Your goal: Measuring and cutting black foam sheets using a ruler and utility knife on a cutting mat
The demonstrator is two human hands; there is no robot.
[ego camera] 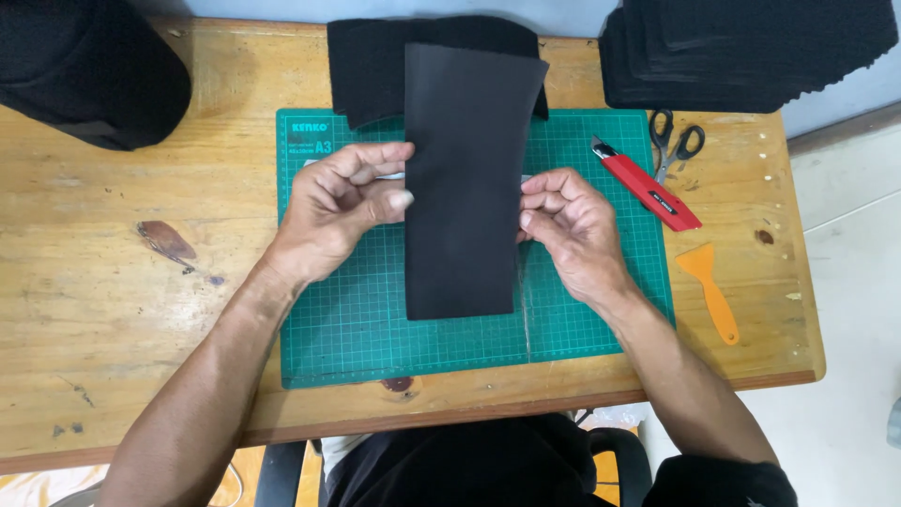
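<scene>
A long black rectangular sheet (465, 178) is held upright over the green cutting mat (357, 329). My left hand (343, 202) pinches its left edge with thumb and fingers. My right hand (572, 225) grips its right edge. A thin white strip shows behind the sheet between both hands. Another black textured piece (371, 70) lies on the mat's far edge behind the sheet.
A red utility knife (648, 188), black-handled scissors (674, 141) and an orange scraper (710, 291) lie right of the mat. A stack of black sheets (741, 52) sits at the back right, a black bundle (84, 70) at the back left. The wooden table (122, 310) ends just right of the scraper.
</scene>
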